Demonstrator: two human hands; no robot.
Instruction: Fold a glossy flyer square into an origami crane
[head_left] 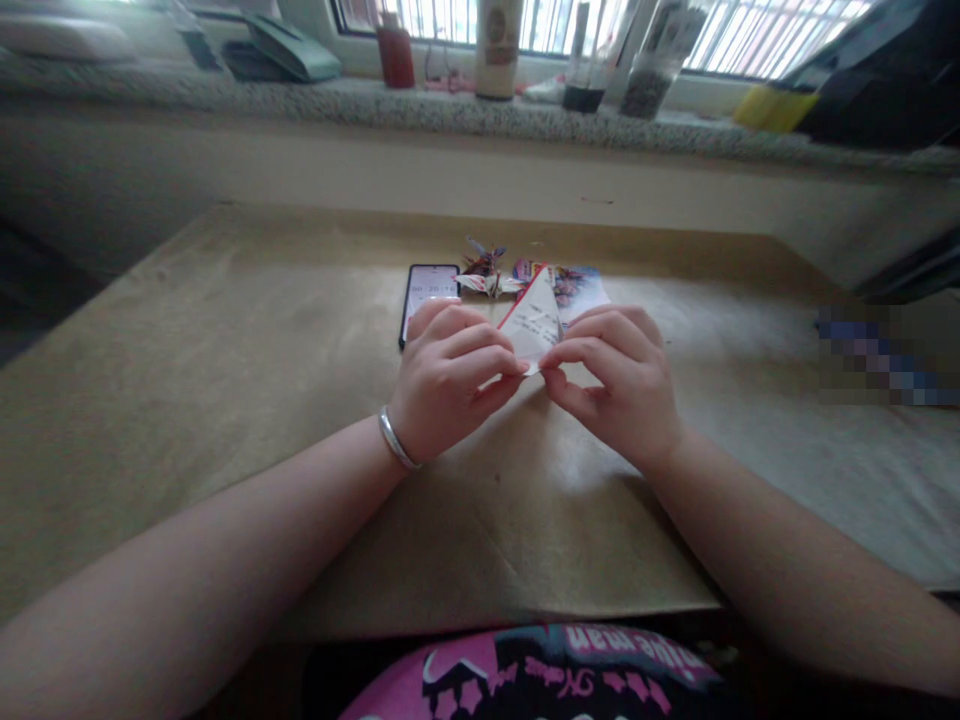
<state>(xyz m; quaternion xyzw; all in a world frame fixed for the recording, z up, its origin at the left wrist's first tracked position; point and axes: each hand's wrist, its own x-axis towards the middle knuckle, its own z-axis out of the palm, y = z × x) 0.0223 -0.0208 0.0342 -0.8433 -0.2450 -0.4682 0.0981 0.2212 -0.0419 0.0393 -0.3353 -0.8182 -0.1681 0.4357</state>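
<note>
bridging left hand (454,375) and right hand (626,380) fingertips (517,367), folded paper (534,322), tip outward

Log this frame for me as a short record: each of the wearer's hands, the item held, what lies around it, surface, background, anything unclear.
Left hand: fingertips pinching the paper's near edge; silver bracelet on the wrist
Right hand: fingertips at the same edge, close to the left's
Held item: folded paper, pale with a red edge, pointed at its far end
Nearby: phone, partly behind the left hand; folded paper figures; printed sheet
Surface: brownish table
Background: windowsill with red container
Unclear: the paper's print
</note>
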